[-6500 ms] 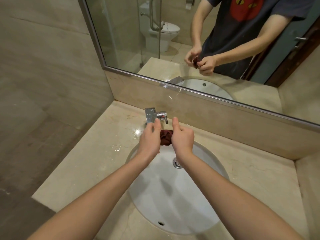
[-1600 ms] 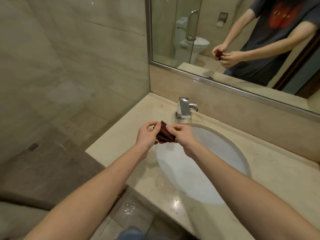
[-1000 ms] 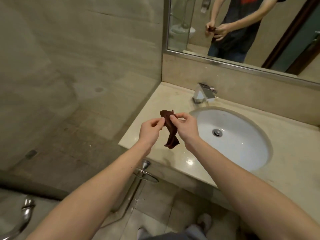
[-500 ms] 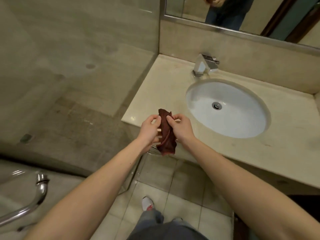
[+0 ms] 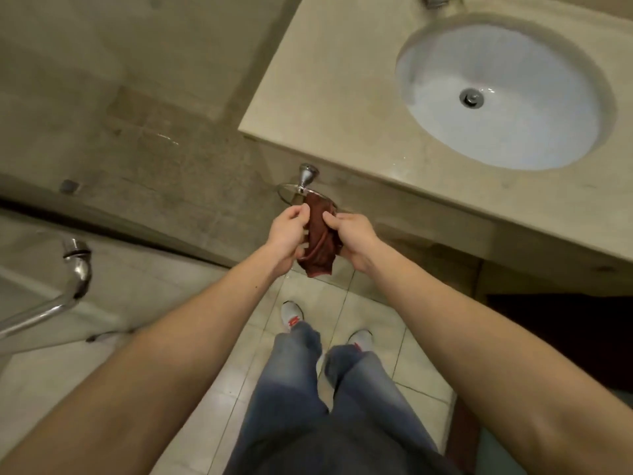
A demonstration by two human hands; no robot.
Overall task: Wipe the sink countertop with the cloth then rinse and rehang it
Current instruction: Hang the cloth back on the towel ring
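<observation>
A dark red cloth [image 5: 318, 241] hangs bunched between my hands, below the front left corner of the beige countertop [image 5: 342, 108]. My left hand [image 5: 287, 236] pinches its left edge and my right hand [image 5: 351, 240] grips its right side. The cloth's top end lies at the chrome towel ring [image 5: 301, 192] fixed to the counter's front face; whether it passes through the ring I cannot tell. The white oval sink [image 5: 496, 97] lies to the upper right with a chrome drain in its middle.
A chrome grab bar [image 5: 68, 286] juts in at the left over a low ledge. My jeans and grey shoes [image 5: 293, 315] stand on pale floor tiles below the hands. A dark opening under the counter lies at the right. The tap's base [image 5: 435, 0] shows at the top edge.
My view has tilted down from the mirror and sink to the floor. Both hands have carried the cloth off the counter's edge and down to the towel ring.
</observation>
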